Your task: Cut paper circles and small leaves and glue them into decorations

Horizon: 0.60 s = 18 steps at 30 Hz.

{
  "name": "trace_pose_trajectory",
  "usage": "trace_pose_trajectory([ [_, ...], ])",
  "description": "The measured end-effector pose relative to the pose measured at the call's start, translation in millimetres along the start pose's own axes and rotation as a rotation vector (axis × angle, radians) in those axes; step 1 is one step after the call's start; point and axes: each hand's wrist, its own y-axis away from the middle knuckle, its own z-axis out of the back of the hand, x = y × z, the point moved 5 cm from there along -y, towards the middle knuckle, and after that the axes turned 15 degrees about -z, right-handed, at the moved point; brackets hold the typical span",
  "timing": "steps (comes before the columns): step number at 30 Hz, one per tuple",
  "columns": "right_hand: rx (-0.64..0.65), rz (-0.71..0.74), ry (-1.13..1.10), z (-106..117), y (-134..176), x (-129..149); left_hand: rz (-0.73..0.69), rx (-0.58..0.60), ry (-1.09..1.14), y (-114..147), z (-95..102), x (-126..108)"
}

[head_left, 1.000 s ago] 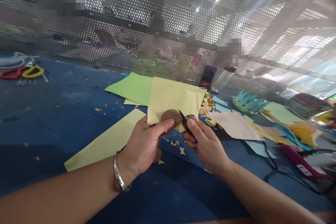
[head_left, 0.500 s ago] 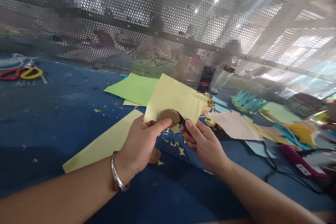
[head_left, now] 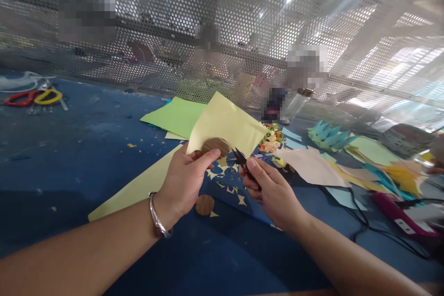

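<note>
My left hand (head_left: 183, 180) pinches a pale yellow sheet of paper (head_left: 229, 118) together with a round wooden disc (head_left: 215, 146) laid against it, thumb on the disc. In my right hand (head_left: 272, 189) are small black snips (head_left: 240, 157), blades parted and pointing up-left near the lower edge of the paper. A gap shows between the blades and the disc. Below, a second wooden disc (head_left: 205, 205) lies on the blue table (head_left: 138, 259). Paper scraps (head_left: 242, 200) are scattered under my hands. The fingers behind the paper are hidden.
Green paper (head_left: 173, 118) and a long yellow sheet (head_left: 138, 185) lie to the left. Red- and yellow-handled scissors (head_left: 47, 96) are at the far left. Folded blue paper (head_left: 328, 134), pink paper (head_left: 312, 166) and a magenta power strip (head_left: 391, 215) with cables lie right. A perforated screen (head_left: 156, 51) stands behind.
The snips have come away from the paper and disc, and their blades now show apart. The paper and disc have shifted slightly left and up. The second disc is more exposed.
</note>
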Motion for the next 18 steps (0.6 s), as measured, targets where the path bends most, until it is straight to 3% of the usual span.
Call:
trace_pose_trajectory([
  [9, -0.032, 0.042, 0.084, 7.1, 6.7, 4.5, -0.038, -0.008, 0.027, -3.4, -0.7, -5.0],
  [18, -0.075, 0.072, 0.195, 9.9, 5.7, 6.9, -0.016, 0.08, -0.032, 3.5, -7.2, -7.1],
])
